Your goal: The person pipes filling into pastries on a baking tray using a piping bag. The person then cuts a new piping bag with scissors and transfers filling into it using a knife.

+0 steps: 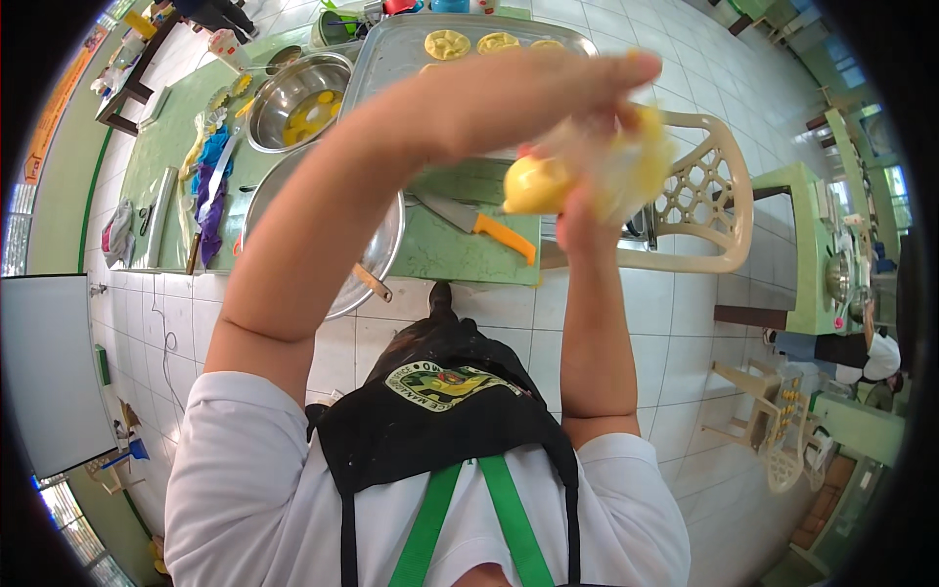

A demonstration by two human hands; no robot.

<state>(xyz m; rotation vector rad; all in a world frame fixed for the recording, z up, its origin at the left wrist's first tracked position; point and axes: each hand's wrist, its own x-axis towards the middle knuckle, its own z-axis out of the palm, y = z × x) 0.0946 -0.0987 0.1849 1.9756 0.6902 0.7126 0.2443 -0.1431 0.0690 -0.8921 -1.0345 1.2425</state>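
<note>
Both hands are raised over the table's right edge around a clear plastic bag (pixel 540 184) with a yellow mass inside, its smooth end bulging out to the left. My left hand (pixel 597 86) reaches across from the left and grips the bag from above, with motion blur on its fingers. From below, my right hand (pixel 584 220) is closed around the bag. The bag's right part is smeared, and the hands hide some of it. Behind the left forearm, a metal tray (pixel 391 49) carries several round yellow dough pieces (pixel 447 44).
On the green table (pixel 440 249) lies a knife (pixel 479 227) with an orange handle. A steel bowl (pixel 262 112) holds egg yolks; a larger bowl (pixel 391 230) sits partly behind my arm with a wooden handle (pixel 372 282). A beige plastic chair (pixel 734 196) stands right.
</note>
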